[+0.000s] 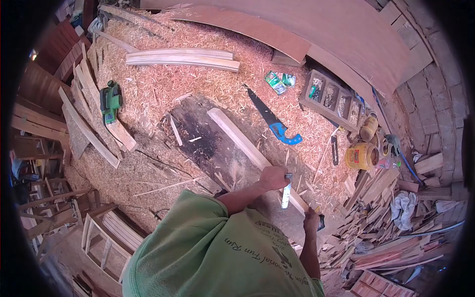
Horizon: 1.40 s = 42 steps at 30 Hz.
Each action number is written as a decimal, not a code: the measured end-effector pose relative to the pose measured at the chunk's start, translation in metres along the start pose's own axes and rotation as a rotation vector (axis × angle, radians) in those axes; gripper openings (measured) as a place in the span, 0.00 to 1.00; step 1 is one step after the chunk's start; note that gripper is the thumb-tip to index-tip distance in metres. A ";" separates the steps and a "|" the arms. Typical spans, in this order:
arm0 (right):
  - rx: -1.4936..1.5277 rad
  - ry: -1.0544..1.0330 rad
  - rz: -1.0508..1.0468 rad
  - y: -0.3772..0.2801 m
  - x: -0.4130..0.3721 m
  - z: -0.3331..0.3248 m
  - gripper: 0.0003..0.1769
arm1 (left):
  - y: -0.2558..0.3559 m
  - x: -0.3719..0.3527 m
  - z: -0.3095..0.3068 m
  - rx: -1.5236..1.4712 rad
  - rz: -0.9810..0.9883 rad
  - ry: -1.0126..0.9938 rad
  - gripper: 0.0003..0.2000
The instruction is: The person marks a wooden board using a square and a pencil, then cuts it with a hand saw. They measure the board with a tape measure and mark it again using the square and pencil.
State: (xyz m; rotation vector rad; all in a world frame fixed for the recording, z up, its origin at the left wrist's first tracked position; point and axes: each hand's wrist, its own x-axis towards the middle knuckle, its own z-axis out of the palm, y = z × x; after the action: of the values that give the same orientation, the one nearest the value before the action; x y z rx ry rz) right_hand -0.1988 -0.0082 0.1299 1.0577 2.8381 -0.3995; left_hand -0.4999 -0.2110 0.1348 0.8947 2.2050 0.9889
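A long pale wooden strip (pixel 237 136) lies slantwise on a dark, stained work surface (pixel 198 123). My left hand (pixel 273 178) is closed at the strip, gripping what looks like a metal try square. The square's silver blade (pixel 285 197) sticks out across the wood towards me. At the strip's near end is my right hand (pixel 311 221), its fingers closed. A small dark object (pixel 321 222) shows beside that hand; its kind cannot be made out. Beyond the strip, a handsaw (pixel 269 116) with a blue handle rests on shavings.
A green power planer (pixel 110 101) sits at left near curved wooden pieces (pixel 89 128). Two more strips (pixel 183 58) lie at the back. On the right are a divided hardware box (pixel 330 99), a yellow jar (pixel 361 156) and heaped offcuts (pixel 366 232). Wood shavings cover the ground.
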 end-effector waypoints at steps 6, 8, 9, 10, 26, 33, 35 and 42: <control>-0.003 -0.157 -0.023 0.023 0.038 -0.012 0.14 | 0.011 0.027 -0.012 0.022 0.006 -0.043 0.21; 0.014 -0.183 0.002 0.033 0.044 -0.011 0.14 | 0.011 0.032 -0.011 0.002 -0.002 -0.042 0.21; 0.031 -0.203 0.045 0.028 0.044 -0.015 0.13 | 0.011 0.035 -0.011 -0.007 -0.006 -0.040 0.21; 0.048 -0.224 0.087 0.023 0.044 -0.017 0.13 | 0.012 0.036 -0.013 -0.013 -0.008 -0.033 0.20; 0.267 0.059 0.062 0.048 0.014 0.028 0.22 | -0.015 0.031 0.023 0.030 0.074 0.028 0.17; 0.349 0.182 0.307 -0.004 -0.032 0.032 0.29 | -0.010 -0.012 0.018 0.239 0.065 -0.095 0.23; 0.402 0.270 0.307 -0.007 -0.043 0.041 0.29 | -0.021 -0.027 0.019 0.203 0.131 -0.056 0.23; 0.517 0.508 0.480 -0.036 -0.078 0.062 0.23 | -0.033 -0.084 0.018 0.057 0.173 0.003 0.23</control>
State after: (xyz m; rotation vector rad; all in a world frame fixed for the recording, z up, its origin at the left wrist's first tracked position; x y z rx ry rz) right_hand -0.1641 -0.1005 0.0909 2.1481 2.7742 -0.9593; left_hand -0.4469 -0.2835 0.1159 1.1263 2.1965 1.0107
